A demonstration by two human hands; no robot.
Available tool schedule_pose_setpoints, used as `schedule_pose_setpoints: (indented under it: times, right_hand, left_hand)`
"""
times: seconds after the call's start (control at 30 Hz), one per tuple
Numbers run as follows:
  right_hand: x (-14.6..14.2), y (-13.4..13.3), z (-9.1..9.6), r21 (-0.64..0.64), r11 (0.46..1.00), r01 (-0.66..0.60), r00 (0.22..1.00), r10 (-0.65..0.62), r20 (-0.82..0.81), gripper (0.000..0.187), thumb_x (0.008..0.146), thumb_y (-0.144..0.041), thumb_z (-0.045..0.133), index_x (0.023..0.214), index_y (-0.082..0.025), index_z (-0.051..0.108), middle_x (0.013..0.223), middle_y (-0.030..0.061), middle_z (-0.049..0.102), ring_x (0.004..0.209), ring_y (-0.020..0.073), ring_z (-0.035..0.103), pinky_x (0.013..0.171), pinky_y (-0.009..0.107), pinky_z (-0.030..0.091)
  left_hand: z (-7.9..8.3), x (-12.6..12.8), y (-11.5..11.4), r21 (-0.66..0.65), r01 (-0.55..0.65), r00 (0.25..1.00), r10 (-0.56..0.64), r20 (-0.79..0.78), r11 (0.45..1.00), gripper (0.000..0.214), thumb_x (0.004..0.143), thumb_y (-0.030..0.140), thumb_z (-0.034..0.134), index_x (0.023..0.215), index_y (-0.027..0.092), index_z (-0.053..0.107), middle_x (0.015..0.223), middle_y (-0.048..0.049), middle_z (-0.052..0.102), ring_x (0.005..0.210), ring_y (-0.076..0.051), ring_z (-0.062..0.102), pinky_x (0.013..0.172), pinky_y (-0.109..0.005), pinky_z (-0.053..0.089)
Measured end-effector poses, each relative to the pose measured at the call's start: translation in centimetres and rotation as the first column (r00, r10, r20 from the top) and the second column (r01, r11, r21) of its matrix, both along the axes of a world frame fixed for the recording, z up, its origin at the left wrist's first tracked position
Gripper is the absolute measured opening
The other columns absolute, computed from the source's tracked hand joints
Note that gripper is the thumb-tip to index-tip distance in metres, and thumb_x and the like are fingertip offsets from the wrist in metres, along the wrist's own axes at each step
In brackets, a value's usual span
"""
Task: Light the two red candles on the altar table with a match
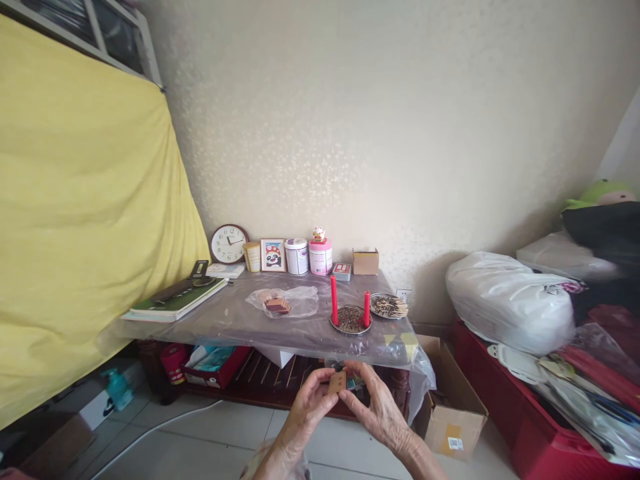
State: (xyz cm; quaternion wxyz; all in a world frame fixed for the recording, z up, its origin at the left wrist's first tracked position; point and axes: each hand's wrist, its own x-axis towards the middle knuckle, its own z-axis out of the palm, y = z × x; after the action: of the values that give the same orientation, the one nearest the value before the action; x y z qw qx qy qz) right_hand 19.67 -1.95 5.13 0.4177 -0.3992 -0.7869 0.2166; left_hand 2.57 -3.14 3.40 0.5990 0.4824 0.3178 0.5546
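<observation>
Both my hands are raised in front of the table's near edge, with a small tan matchbox (pixel 337 382) between them. My left hand (pixel 314 395) pinches the matchbox from its left side. The fingertips of my right hand (pixel 369 400) close on its right side and lower corner. Reddish marks show on the face of the matchbox; whether it is slid open I cannot tell. On the table beyond, a stack of similar small boxes (pixel 278 305) lies on a clear plastic bag (pixel 304 298). Two red candles (pixel 335 301) stand upright on a round metal plate (pixel 345 329).
Behind the candles is a second plate (pixel 381 313) with pale sticks. A clock (pixel 229 244), tins (pixel 297 257), a framed picture (pixel 273 255) and a small carton (pixel 365 261) line the wall. A cardboard box (pixel 457 417) and a red bin (pixel 530 427) stand on the right.
</observation>
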Motion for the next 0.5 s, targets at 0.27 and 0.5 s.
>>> schedule_pose_setpoints:
  times: [0.27, 0.5]
  right_hand:
    - [0.03, 0.06, 0.01, 0.017, 1.000, 0.001, 1.000, -0.001, 0.002, 0.037, 0.082, -0.039, 0.056, 0.114, -0.021, 0.051, 0.105, 0.0069, 0.062, 0.099, 0.0217, 0.058, 0.087, 0.034, 0.047]
    - [0.09, 0.03, -0.06, 0.009, 1.000, -0.004, 1.000, 0.004, 0.004, 0.037, 0.083, -0.039, 0.056, 0.114, -0.021, 0.051, 0.106, 0.0068, 0.061, 0.100, 0.0216, 0.057, 0.088, 0.035, 0.047]
  left_hand:
    - [-0.31, -0.12, 0.03, 0.013, 0.034, 0.999, -0.034, -0.007, 0.999, 0.040, 0.066, 0.034, 0.072, 0.103, 0.025, 0.059, 0.110, -0.0066, 0.061, 0.104, -0.024, 0.056, 0.090, -0.036, 0.043]
    - [-0.28, -0.18, -0.09, 0.018, 0.049, 0.999, -0.049, -0.004, 0.999, 0.038, 0.068, 0.032, 0.070, 0.104, 0.026, 0.058, 0.113, -0.0065, 0.060, 0.108, -0.025, 0.055, 0.092, -0.037, 0.042]
